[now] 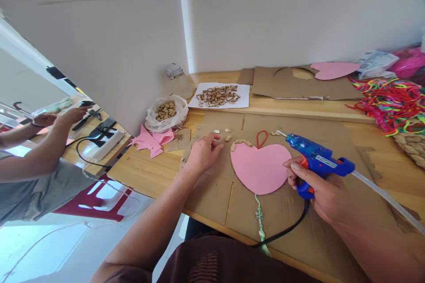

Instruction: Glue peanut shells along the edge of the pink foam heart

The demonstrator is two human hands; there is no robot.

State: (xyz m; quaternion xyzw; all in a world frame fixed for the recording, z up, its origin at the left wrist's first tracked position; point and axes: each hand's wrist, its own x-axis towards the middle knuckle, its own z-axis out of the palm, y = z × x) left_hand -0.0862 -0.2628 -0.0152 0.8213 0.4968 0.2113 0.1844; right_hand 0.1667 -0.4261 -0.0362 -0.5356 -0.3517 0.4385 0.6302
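A blue glue gun [317, 161] was gripped by the right hand [318, 190]; a peanut shell [217, 144] was seemingly pinched by left-hand fingers [215, 147] beside the pink heart [260, 168].

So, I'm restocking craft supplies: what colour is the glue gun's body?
Blue hot glue gun, orange trigger, in the right hand; head view.

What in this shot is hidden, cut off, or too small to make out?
Head view:
- Blue hot glue gun: trigger hidden by the right hand.
- Left hand: whether its fingertips pinch a shell is too small to tell.
- Clear glue stick: cut off by the right edge.
- Pink paper heart: glue too small to see.
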